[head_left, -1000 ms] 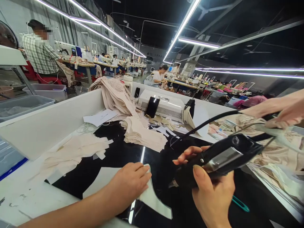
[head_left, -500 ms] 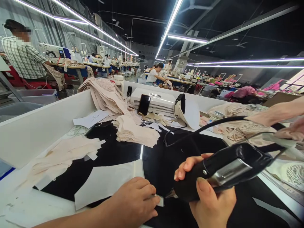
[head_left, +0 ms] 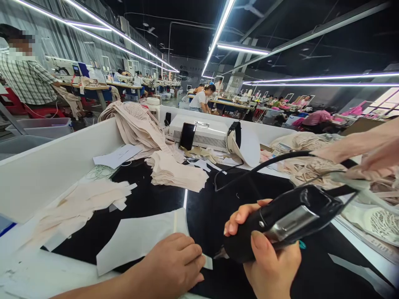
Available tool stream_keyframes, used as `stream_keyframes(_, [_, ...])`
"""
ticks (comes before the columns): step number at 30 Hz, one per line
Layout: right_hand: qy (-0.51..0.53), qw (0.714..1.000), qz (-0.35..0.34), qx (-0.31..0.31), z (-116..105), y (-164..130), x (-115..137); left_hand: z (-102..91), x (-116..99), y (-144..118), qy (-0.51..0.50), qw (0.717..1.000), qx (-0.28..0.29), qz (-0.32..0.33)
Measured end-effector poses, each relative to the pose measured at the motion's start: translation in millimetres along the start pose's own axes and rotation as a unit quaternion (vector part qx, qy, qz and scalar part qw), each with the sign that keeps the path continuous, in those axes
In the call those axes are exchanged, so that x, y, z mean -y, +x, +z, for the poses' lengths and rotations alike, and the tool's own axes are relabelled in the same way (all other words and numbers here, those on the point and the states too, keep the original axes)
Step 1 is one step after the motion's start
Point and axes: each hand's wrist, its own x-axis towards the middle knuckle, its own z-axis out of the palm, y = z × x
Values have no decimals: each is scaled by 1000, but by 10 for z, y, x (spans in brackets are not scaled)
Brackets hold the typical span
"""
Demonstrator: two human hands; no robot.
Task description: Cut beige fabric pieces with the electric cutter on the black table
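Note:
A pale white fabric piece (head_left: 137,236) lies flat on the black work surface (head_left: 199,220). My left hand (head_left: 174,263) presses on its right end with bent fingers held together; a narrow white end of it shows past the fingertips. My right hand (head_left: 271,257) is wrapped around a black corded handheld power tool (head_left: 289,224) with a silver plate on its side. The tool's pointed metal tip (head_left: 220,253) is just right of the fabric's end, apart from it. From its rear, a black cable (head_left: 264,164) curves back over the table.
Another person's hands (head_left: 368,155) reach in from the right, holding thin whitish material. Behind lie stacked beige fabric pieces (head_left: 177,170), a phone (head_left: 187,136) and a white vented box (head_left: 212,133). Cut pieces (head_left: 84,203) pile up left, lace (head_left: 318,166) right. White walls (head_left: 62,170) edge the table.
The view has shifted slightly. The other person's hands have come further in from the right. A small teal spot now shows beside my right hand. My hands keep nearly the same pose.

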Motion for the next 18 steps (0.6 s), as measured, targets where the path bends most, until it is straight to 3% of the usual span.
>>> stream_keyframes(5, [5,1000,-1,0,4,-17,-1,3,-7,-7,-8,1000,-19,6])
stream_keyframes(18, [-4,1000,18,-7,42,-45,7,20,-20,3,6,1000,-5,-3])
